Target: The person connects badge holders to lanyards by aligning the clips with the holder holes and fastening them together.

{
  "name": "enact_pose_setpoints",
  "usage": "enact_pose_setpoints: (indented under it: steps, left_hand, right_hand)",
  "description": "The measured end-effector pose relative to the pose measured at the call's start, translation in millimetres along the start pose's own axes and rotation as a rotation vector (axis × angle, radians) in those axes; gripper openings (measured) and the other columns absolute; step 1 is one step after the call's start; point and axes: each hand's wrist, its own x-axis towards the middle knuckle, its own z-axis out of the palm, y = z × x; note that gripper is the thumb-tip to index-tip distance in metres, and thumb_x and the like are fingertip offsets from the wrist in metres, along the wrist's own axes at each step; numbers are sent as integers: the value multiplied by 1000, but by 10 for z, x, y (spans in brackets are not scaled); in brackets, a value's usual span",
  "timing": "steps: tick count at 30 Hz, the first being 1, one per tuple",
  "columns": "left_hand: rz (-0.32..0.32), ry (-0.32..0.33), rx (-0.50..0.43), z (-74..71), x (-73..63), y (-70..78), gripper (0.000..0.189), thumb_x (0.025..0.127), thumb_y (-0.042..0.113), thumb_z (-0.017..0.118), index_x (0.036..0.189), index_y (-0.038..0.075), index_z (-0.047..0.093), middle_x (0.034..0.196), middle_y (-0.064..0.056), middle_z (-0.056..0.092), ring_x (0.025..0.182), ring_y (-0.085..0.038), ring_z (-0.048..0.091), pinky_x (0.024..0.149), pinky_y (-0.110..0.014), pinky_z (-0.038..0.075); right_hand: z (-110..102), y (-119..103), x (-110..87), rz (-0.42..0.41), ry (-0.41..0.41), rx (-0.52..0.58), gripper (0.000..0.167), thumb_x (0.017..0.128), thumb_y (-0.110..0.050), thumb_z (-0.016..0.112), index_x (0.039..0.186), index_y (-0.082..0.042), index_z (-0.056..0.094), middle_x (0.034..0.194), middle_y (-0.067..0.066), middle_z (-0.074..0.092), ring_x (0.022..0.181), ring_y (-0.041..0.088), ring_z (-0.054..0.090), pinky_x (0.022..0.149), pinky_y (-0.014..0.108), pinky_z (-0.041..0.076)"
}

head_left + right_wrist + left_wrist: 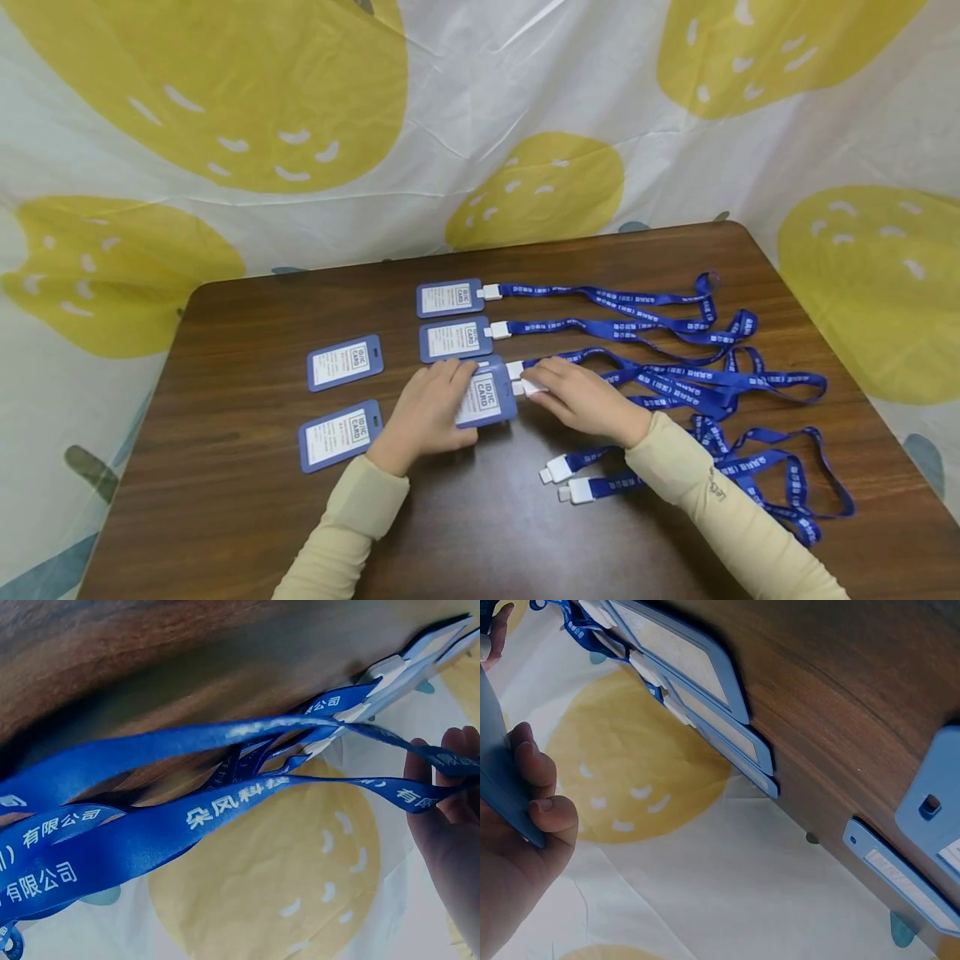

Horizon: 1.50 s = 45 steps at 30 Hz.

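Note:
My left hand grips a blue ID card holder, raised off the table; the left wrist view shows fingers curled round the edge of that holder. Just right of its slotted end, my right hand pinches the white clip of a blue lanyard. Printed straps run back from the right hand in the right wrist view. Behind the held holder, another white clip shows, its card holder mostly hidden in the head view but visible in the left wrist view.
Two card holders with lanyards clipped on lie at the back. Two holders without lanyards lie at left. Two loose lanyard clips point left near the front. Tangled straps cover the table's right side; a patterned curtain hangs behind.

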Motion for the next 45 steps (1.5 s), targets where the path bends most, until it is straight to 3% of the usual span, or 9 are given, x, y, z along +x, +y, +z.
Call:
enact_pose_setpoints:
  steps: [13, 25, 31, 38, 45]
  left_hand:
    - [28, 6, 7, 7, 10, 5, 79, 56, 35, 74, 121, -1, 48, 101, -9, 54, 92, -24, 51, 80, -37, 44]
    - [30, 16, -67, 19, 21, -13, 78, 56, 37, 75, 121, 1, 52, 97, -7, 55, 83, -19, 51, 73, -34, 45]
    - [62, 45, -59, -7, 27, 5, 77, 55, 35, 76, 120, 0, 54, 95, -7, 55, 82, -19, 50, 72, -33, 44]
    - [55, 29, -73, -10, 29, 21, 76, 57, 35, 77, 121, -1, 54, 97, -9, 55, 82, -21, 50, 72, -34, 44]
    - [49, 26, -74, 25, 14, 11, 78, 58, 35, 78, 122, -1, 53, 98, -10, 55, 84, -21, 50, 74, -35, 44]
  right_hand:
    - [-16, -6, 34, -2, -45, 31, 29, 92, -17, 52, 116, 0, 57, 101, 10, 60, 93, 20, 56, 83, 34, 47]
    - [3, 9, 21, -3, 16, 117, 31, 87, -14, 61, 114, 1, 56, 107, 12, 60, 101, 23, 57, 88, 36, 46]
    - [7, 13, -1, -18, 44, 119, 31, 86, -12, 62, 114, 1, 56, 107, 13, 60, 100, 24, 57, 87, 36, 47]
    - [23, 25, -3, -32, 84, 148, 30, 86, -11, 62, 112, 3, 57, 106, 14, 61, 100, 25, 58, 87, 36, 47]
    - [32, 19, 8, -24, 60, 162, 30, 87, -12, 61, 114, 1, 57, 109, 14, 61, 102, 25, 57, 88, 37, 46]
